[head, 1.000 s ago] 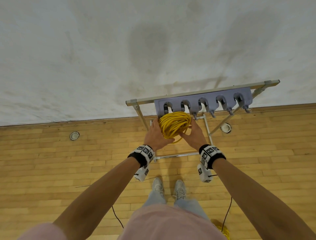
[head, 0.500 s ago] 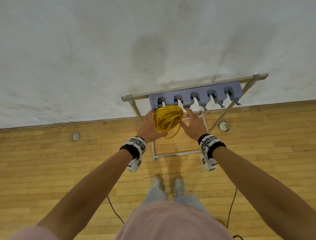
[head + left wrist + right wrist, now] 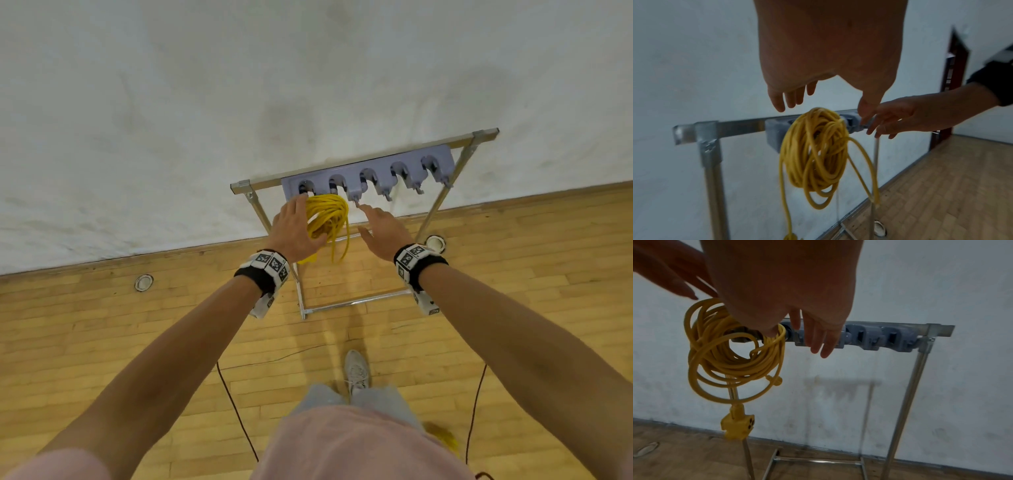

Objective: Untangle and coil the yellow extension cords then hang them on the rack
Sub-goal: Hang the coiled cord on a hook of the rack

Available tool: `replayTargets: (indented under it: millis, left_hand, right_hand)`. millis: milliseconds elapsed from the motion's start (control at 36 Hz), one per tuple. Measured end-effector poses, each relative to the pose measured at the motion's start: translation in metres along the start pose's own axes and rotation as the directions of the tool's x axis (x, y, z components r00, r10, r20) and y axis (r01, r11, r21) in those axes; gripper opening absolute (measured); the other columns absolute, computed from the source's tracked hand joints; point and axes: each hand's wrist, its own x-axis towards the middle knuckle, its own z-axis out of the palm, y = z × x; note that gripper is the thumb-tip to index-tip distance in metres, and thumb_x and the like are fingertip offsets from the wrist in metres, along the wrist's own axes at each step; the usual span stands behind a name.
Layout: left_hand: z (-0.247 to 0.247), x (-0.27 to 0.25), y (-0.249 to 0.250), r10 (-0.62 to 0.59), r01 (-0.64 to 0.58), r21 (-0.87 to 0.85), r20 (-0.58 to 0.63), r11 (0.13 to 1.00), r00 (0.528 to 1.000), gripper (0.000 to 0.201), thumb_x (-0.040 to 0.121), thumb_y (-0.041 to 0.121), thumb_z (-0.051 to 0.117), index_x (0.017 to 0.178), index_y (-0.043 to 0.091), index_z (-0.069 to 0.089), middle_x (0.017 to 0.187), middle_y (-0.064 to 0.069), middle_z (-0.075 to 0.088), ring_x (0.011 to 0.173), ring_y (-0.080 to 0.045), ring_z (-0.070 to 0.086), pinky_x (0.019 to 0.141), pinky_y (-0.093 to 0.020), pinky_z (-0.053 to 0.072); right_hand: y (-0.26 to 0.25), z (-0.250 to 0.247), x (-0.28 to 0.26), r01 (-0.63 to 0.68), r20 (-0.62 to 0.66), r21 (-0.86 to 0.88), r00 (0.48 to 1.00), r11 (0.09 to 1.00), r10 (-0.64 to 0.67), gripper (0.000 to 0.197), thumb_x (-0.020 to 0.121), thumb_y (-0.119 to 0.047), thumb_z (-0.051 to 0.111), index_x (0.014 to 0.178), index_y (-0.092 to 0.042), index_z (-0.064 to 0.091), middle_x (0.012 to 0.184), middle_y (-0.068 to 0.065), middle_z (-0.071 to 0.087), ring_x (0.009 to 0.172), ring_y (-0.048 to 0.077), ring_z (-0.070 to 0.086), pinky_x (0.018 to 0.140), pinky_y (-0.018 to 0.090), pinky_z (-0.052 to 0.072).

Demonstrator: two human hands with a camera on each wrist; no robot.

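Yellow extension cord coil (image 3: 327, 216) is hanging on the left end of the grey plastic hook strip (image 3: 370, 174) of the metal-tube rack (image 3: 442, 202), standing against the white wall (image 3: 239, 85).

Going left to right:
- Left hand (image 3: 294, 228) is hovering right over the coil's upper left edge, fingers straight and relaxed, gripping nothing. Left wrist view is showing fingertips just above the top of the coil (image 3: 813, 151), a gap between them.
- Coil is sitting between the two hands, nearer the left one. Long axis is running vertical: loops draping down from the hook, one loose strand and the yellow multi-outlet plug end (image 3: 737, 425) dangling below, pointing at the wooden floor (image 3: 102, 342).
- Right hand (image 3: 383, 229) is reaching just right of the coil, fingers spread and straight, holding nothing, index tip near the next hook. Cannot tell if it is touching the strip.
- Remaining hooks to the right are looking free.

Judgement: this cord is reading as hung, both hands releasing. A second patch of yellow (image 3: 442, 438) is showing on the floor behind the person's right side, probably the next cord; too cropped to confirm. Next move likely means turning away and down toward it.
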Motion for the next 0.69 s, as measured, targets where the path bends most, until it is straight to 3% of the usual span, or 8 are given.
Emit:
replayTargets:
  millis: [83, 167, 306, 389, 472, 611, 694]
  left_hand:
    - [0.009, -0.010, 0.015, 0.167, -0.167, 0.012, -0.013, 0.986, 0.986, 0.091, 0.087, 0.051, 0.070, 0.155, 0.010, 0.027, 0.158, -0.013, 0.035, 0.145, -0.033, 0.034, 0.117, -0.052, 0.033]
    - [0.025, -0.020, 0.037, 0.326, -0.327, 0.019, 0.049, 0.945, 0.944, 0.085, 0.089, 0.043, 0.069, 0.156, 0.008, 0.029, 0.160, -0.015, 0.034, 0.148, -0.034, 0.031, 0.120, -0.051, 0.029]
    - [0.060, -0.052, 0.077, 0.434, -0.451, 0.032, 0.215, 0.892, 0.875, 0.084, 0.094, 0.043, 0.064, 0.158, 0.006, 0.024, 0.164, -0.017, 0.026, 0.151, -0.033, 0.026, 0.121, -0.050, 0.026]
    - [0.076, -0.073, 0.102, 0.441, -0.484, 0.058, 0.330, 0.873, 0.835, 0.083, 0.095, 0.042, 0.063, 0.157, 0.003, 0.023, 0.161, -0.019, 0.030, 0.146, -0.035, 0.031, 0.117, -0.047, 0.029]
    - [0.098, -0.095, 0.118, 0.440, -0.514, 0.072, 0.425, 0.855, 0.791, 0.082, 0.093, 0.044, 0.063, 0.155, 0.005, 0.027, 0.157, -0.017, 0.035, 0.143, -0.036, 0.036, 0.115, -0.050, 0.033]
    - [0.138, -0.142, 0.138, 0.370, -0.506, 0.102, 0.563, 0.857, 0.739, 0.078, 0.094, 0.049, 0.061, 0.154, 0.010, 0.029, 0.150, -0.013, 0.045, 0.132, -0.034, 0.047, 0.108, -0.048, 0.041]
    - [0.169, -0.170, 0.147, 0.290, -0.466, 0.127, 0.635, 0.876, 0.716, 0.071, 0.097, 0.048, 0.057, 0.151, 0.011, 0.031, 0.144, -0.012, 0.049, 0.125, -0.032, 0.054, 0.103, -0.045, 0.046]
  right_hand:
    - [0.010, 0.001, -0.034, -0.046, 0.023, -0.040, 0.999, 0.998, 0.047, 0.056, 0.105, -0.033, 0.050, 0.155, -0.015, 0.034, 0.145, 0.016, 0.052, 0.127, 0.037, 0.053, 0.099, 0.048, 0.048]
    - [0.030, 0.003, -0.082, -0.093, 0.063, -0.098, 0.993, 0.991, 0.099, 0.060, 0.105, -0.043, 0.049, 0.158, -0.019, 0.032, 0.160, 0.013, 0.039, 0.146, 0.035, 0.037, 0.114, 0.052, 0.038]
    - [0.064, 0.001, -0.195, -0.271, 0.136, -0.202, 0.944, 0.941, 0.301, 0.063, 0.107, -0.050, 0.040, 0.161, -0.021, 0.025, 0.169, 0.012, 0.021, 0.154, 0.033, 0.021, 0.121, 0.053, 0.024]
    - [0.085, -0.009, -0.254, -0.368, 0.170, -0.314, 0.885, 0.875, 0.433, 0.068, 0.107, -0.055, 0.036, 0.164, -0.024, 0.015, 0.171, 0.009, 0.011, 0.157, 0.033, 0.013, 0.124, 0.052, 0.019]
    - [0.103, -0.011, -0.301, -0.450, 0.224, -0.391, 0.799, 0.803, 0.558, 0.069, 0.107, -0.057, 0.035, 0.164, -0.024, 0.013, 0.171, 0.010, 0.011, 0.156, 0.035, 0.014, 0.122, 0.056, 0.021]
    - [0.120, 0.002, -0.354, -0.594, 0.306, -0.413, 0.623, 0.690, 0.720, 0.069, 0.106, -0.055, 0.040, 0.162, -0.020, 0.018, 0.165, 0.013, 0.027, 0.147, 0.039, 0.032, 0.115, 0.056, 0.035]
    - [0.130, 0.025, -0.380, -0.612, 0.356, -0.386, 0.592, 0.690, 0.723, 0.070, 0.107, -0.053, 0.041, 0.163, -0.018, 0.018, 0.163, 0.015, 0.032, 0.142, 0.039, 0.041, 0.109, 0.052, 0.044]
